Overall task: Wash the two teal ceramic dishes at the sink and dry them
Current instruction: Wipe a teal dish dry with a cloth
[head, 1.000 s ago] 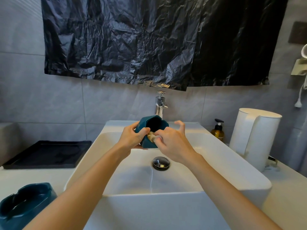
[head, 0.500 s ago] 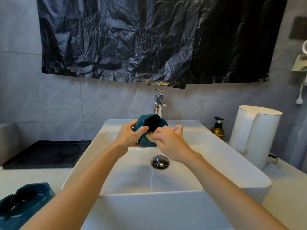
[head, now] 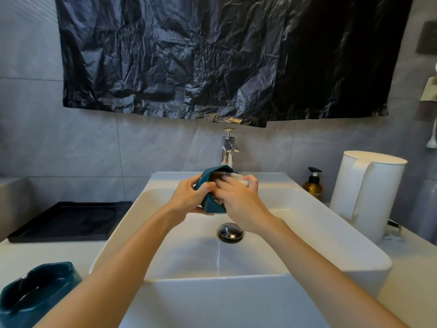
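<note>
Teal dish [head: 209, 204], small, angular: held above the sink [head: 331, 233] at frame centre, just below the tap [head: 228, 150], mouth tilted toward the right hand. Since half a second ago the right hand [head: 238, 202] has pushed further into the mouth; fingers blurred, a pale object among them, unidentifiable. Left hand [head: 189, 200]: clasps the dish's left wall, thumb on the rim. Both forearms reach in from the lower edge. Second teal dish [head: 30, 297]: on the white counter, lower left. Black tray [head: 68, 221], mid left. Amber pump bottle [head: 313, 184] and white kettle [head: 366, 195], right. Grey tiled wall; black plastic sheet [head: 212, 55] above.
</note>
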The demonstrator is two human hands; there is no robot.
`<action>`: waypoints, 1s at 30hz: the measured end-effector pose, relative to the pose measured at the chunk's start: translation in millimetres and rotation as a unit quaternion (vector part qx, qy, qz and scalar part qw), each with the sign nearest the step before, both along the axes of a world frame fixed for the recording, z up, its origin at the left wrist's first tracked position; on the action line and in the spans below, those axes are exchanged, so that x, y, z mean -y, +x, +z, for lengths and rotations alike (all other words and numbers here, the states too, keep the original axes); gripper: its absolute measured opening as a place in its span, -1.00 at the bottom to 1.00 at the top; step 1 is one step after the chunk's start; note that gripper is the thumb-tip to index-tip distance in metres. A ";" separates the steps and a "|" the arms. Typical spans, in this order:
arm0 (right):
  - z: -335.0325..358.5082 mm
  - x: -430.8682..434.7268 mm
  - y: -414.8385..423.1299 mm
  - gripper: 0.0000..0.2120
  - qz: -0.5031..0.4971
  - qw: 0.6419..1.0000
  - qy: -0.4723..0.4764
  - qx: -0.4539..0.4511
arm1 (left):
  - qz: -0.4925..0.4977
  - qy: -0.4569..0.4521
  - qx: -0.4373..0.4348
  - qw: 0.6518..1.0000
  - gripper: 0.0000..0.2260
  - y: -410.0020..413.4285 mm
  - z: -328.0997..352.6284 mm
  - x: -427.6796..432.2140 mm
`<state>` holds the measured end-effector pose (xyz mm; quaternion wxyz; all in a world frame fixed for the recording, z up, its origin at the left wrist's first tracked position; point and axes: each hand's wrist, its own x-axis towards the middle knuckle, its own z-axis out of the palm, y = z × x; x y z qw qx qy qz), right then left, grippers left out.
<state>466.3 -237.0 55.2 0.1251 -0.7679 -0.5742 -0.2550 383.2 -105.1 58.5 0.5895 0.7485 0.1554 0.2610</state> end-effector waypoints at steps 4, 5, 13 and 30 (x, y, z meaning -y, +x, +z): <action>1.9 0.4 2.1 -0.59 0.054 0.997 -0.004 -0.050 | 0.010 -0.026 0.005 1.000 -0.75 -1.2 0.6 -1.2; 2.6 1.6 3.7 -0.59 0.064 0.996 0.000 -0.061 | 0.010 -0.029 0.004 1.000 -0.75 -1.6 0.7 -1.4; 4.9 6.9 1.0 -0.70 0.019 0.999 -0.005 0.040 | -0.004 -0.018 -0.020 1.000 -0.71 -1.8 0.5 2.9; 4.0 4.0 -1.8 -0.56 0.070 0.997 0.043 0.007 | -0.008 -0.028 -0.005 1.000 -0.78 -2.5 1.8 -0.2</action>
